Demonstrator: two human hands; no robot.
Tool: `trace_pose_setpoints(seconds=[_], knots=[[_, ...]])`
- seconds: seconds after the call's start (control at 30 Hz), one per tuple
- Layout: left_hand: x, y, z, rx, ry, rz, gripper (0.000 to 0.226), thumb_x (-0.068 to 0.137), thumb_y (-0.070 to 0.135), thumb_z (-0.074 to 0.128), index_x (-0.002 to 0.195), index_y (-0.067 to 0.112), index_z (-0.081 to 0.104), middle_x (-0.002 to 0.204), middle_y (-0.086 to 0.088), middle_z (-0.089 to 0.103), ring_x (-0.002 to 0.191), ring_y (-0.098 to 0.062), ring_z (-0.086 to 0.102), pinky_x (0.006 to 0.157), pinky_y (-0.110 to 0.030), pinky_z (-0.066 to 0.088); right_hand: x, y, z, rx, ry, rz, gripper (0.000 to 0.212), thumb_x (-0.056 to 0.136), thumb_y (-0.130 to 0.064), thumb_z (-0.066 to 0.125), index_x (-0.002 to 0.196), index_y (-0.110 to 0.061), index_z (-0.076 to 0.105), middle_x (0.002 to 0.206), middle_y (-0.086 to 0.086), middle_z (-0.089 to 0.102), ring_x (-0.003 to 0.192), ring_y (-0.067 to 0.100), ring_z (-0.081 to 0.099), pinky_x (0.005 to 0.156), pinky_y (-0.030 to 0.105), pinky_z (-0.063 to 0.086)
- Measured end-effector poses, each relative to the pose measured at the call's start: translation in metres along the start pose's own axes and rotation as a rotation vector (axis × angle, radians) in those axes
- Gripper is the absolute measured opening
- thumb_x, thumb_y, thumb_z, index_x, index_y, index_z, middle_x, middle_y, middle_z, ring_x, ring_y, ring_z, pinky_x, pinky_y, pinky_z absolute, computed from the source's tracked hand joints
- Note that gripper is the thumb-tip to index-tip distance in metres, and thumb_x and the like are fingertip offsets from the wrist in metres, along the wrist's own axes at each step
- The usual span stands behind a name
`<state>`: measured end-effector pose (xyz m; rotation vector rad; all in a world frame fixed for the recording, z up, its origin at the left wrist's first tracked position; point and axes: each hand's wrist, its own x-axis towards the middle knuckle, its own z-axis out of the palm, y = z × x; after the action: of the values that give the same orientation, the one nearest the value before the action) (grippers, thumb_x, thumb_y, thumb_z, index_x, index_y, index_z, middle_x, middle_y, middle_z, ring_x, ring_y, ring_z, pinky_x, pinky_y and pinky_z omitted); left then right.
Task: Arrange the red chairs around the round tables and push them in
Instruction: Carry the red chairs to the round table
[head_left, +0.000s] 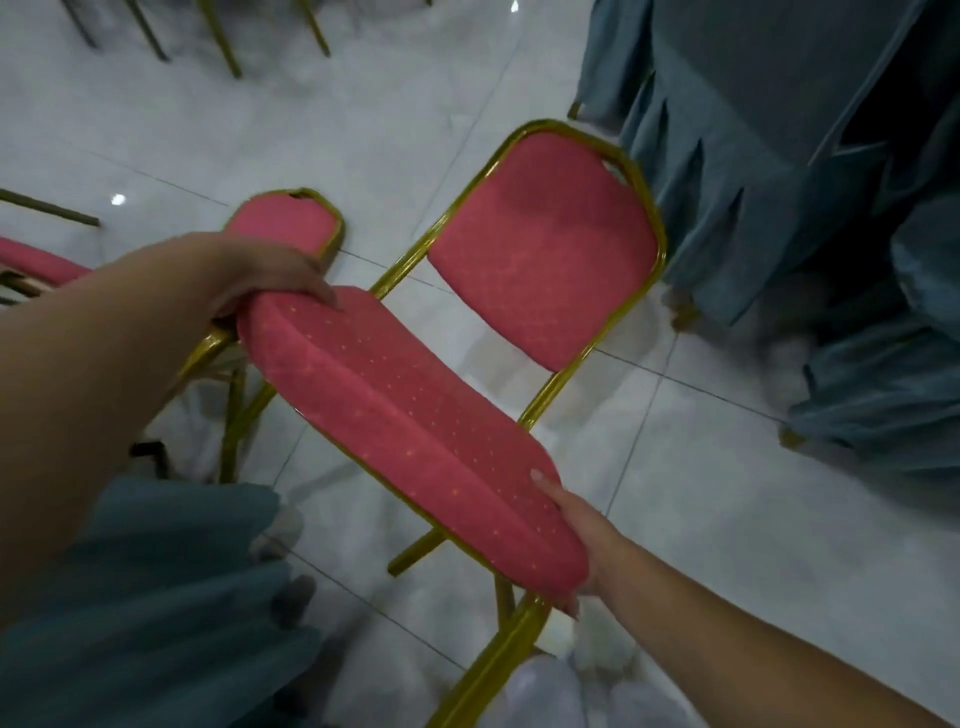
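**Two hands hold a red chair beside a draped bench**

A red chair with a gold metal frame fills the middle of the view, and its fabric is flecked with small gold dots. The left hand curls over one end of the seat cushion, with its thumb hidden beneath. The right hand grips the opposite end, one finger on top and another underneath. The chair's backrest is just beside a bench draped in pleated blue-grey cloth at upper right.

A second red chair is partly hidden behind the left hand. Blurred blue-grey fabric at lower left is hard to identify. The chair's legs are cut off and blurred over the white tiled floor, so contact with it cannot be judged.
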<state>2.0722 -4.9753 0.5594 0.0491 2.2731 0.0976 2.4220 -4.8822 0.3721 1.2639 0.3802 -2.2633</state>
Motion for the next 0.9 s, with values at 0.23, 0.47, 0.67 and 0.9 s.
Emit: trace_pose_setpoints(seconds=[0.23,0.47,0.67,0.9], knots=[[-0.034,-0.064,-0.041,-0.587,0.168,0.159,0.068,0.071,0.029,0.085,0.132,0.037,0.056,0.125,-0.012,0.06,0.085,-0.032,0.074,0.069,-0.044,0.061,-0.015,-0.108,0.041,-0.229,0.094,-0.369,0.049,0.077,-0.037,0.074,0.118,-0.012,0.062,0.1,0.015,0.076,0.076,0.029,0.075,0.057,0.039,0.06],[-0.019,-0.134,0.01,-0.878,0.233,0.333,0.067,0.058,0.035,0.089,0.12,0.045,0.064,0.134,-0.006,0.049,0.093,-0.029,0.068,0.058,-0.031,0.059,-0.013,-0.142,0.059,-0.43,0.28,-0.833,0.075,0.065,-0.048,0.088,0.131,-0.033,0.055,0.115,0.001,0.071,0.09,0.023,0.074,0.067,0.037,0.06],[0.031,-0.19,0.165,0.077,-0.031,0.288,0.088,0.074,0.062,0.074,0.149,0.044,0.033,0.163,-0.004,0.011,0.148,-0.03,0.019,0.118,-0.048,0.024,0.053,-0.062,0.029,-0.822,0.321,-0.682,0.114,0.072,-0.02,0.088,0.154,-0.045,0.013,0.143,-0.002,0.048,0.123,0.024,0.053,0.099,0.05,0.051],[0.007,-0.199,0.258,-0.155,0.014,0.336,0.07,0.089,0.045,0.065,0.151,0.038,0.033,0.162,0.0,0.023,0.151,-0.021,0.011,0.117,-0.026,0.016,0.015,-0.016,0.024,-1.174,0.282,-0.404,0.088,0.085,-0.024,0.076,0.154,-0.04,0.023,0.15,-0.003,0.043,0.118,0.01,0.046,0.094,0.023,0.041]])
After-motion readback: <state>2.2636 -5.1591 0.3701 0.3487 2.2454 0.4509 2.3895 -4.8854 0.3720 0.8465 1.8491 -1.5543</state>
